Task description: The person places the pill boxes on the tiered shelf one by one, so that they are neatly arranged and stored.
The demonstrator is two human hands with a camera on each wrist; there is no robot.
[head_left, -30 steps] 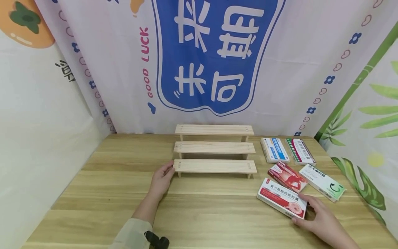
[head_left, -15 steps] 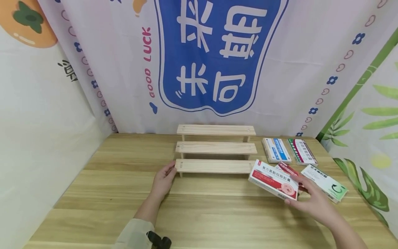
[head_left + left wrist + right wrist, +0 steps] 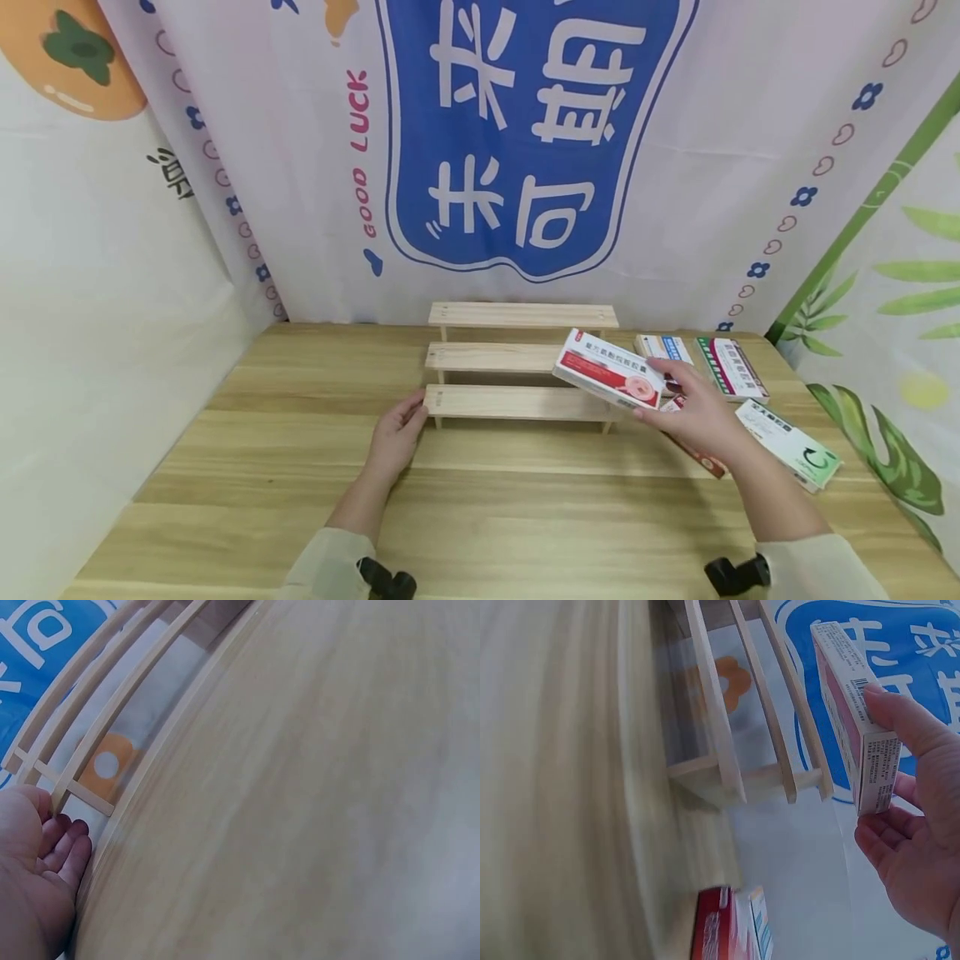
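1. Held item: flat white-and-red cardboard box with printed characters and a round pink picture. It is raised off the tabletop, slanting, and in the head view overlaps the right part of the middle and lowest planks. The right wrist view shows a gap between box and plank ends.
2. Right hand: pinches the box at its right end, thumb on one long edge, fingers opposite.
3. Three-tier rack of pale wooden planks: stands at the back of the tabletop, tiers rising toward the rear.
4. Left hand: grips the left end of the lowest plank between thumb and curled fingers.
5. Right of the rack, lying flat: white, blue and orange box, partly covered by the right hand; beside it, white box with green and maroon bands.
6. Nearer the front: red box, largely hidden by the right hand; to its right, white-and-green box.
7. Support: wood-grain tabletop.
8. Behind: pale printed cloth with a blue panel bearing white characters.
9. Both forearms: light sleeves, black devices at the cuffs.
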